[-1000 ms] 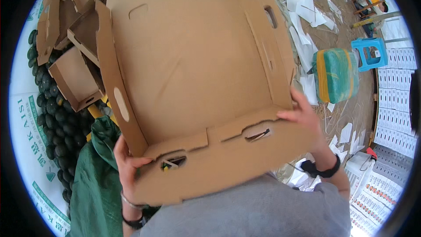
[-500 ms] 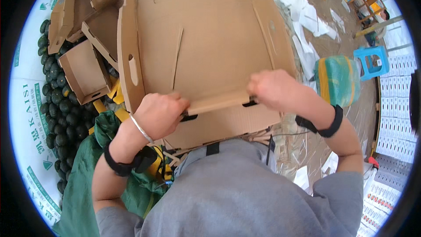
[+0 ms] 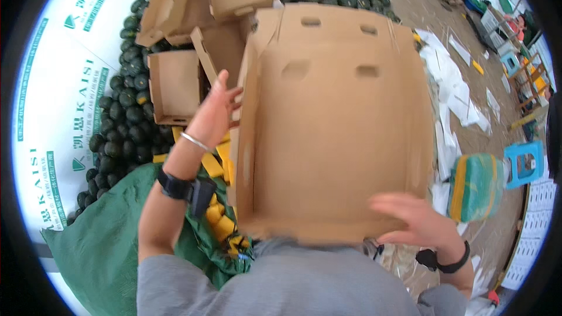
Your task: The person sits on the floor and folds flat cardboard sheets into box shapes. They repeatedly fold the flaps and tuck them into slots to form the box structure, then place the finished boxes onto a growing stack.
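Observation:
A large brown cardboard tray box (image 3: pixel 328 140) lies in front of my body, with its left wall and near wall standing up. At the far end, a flap with two hand slots leans outward. My left hand (image 3: pixel 220 108) is open beside the left wall, fingers spread and thumb up; whether its fingertips touch the cardboard I cannot tell. Over the near right corner is my right hand (image 3: pixel 417 217), slightly blurred, with its fingers stretched out flat and apart from the thumb. Neither hand grips anything.
Folded cardboard trays (image 3: pixel 175 85) lie on a heap of dark green avocados (image 3: pixel 129 117) at the left. A green sack (image 3: pixel 111 246) and yellow foam pieces (image 3: pixel 219 222) are near my left arm. To the right are a taped green bundle (image 3: pixel 475 187) and a blue stool (image 3: pixel 523 164).
Both hands have let go of the tray's near flap. My left hand has moved up and outward to the left wall, my right hand to the near right corner. The view has shifted.

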